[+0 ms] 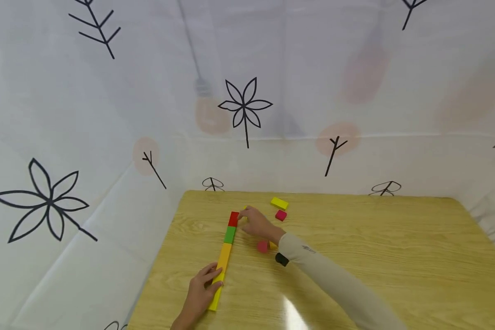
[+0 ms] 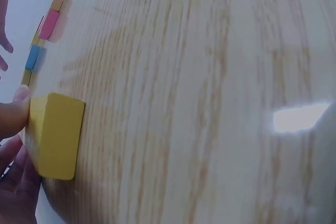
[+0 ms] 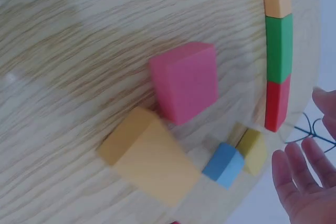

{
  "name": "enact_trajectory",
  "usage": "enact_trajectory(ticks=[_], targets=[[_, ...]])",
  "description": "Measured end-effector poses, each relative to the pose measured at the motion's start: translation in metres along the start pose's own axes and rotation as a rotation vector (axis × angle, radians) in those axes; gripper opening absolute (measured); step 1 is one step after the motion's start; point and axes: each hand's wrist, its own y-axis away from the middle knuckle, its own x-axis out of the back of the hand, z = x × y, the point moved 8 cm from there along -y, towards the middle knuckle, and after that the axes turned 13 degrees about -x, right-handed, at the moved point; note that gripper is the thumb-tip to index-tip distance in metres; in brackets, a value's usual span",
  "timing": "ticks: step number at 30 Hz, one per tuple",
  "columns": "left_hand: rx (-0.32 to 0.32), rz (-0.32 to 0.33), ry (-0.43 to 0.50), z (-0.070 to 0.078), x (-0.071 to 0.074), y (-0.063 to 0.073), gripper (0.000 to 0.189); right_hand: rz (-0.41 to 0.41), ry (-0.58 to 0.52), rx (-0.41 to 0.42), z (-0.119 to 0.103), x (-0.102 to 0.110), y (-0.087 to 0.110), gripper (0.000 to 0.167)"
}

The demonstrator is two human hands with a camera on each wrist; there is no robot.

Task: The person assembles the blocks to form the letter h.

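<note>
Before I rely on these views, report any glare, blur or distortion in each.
Head: a bright glare patch on the wood-grain tabletop at the bottom edge; left wrist: white glare at the right, and the tabletop's edge bows around the close-up yellow block, suggesting lens distortion; right wrist: the tabletop's edge curves too, and the loose orange block looks slightly soft.

Tabletop (image 1: 379, 243) from head, nearer from wrists.
</note>
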Motion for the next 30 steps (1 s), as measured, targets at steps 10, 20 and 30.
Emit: enact_trajectory(ticks=[10,20,30], targets=[[0.093,0.02,0.014,-0.002,0.001,0.004,0.038,-0.004,-0.012,0.02,0.013,0.008,0.017,0.029],[0.116,0.01,0.011,-0.006,0.0,0.005,0.038,-0.02,-0.057,-0.033,0.023,0.021,0.034,0.031],[0.12,0.005,0.012,-0.004,-0.002,0.002,0.037,-0.036,-0.071,-0.011,0.039,0.022,0.054,0.031]])
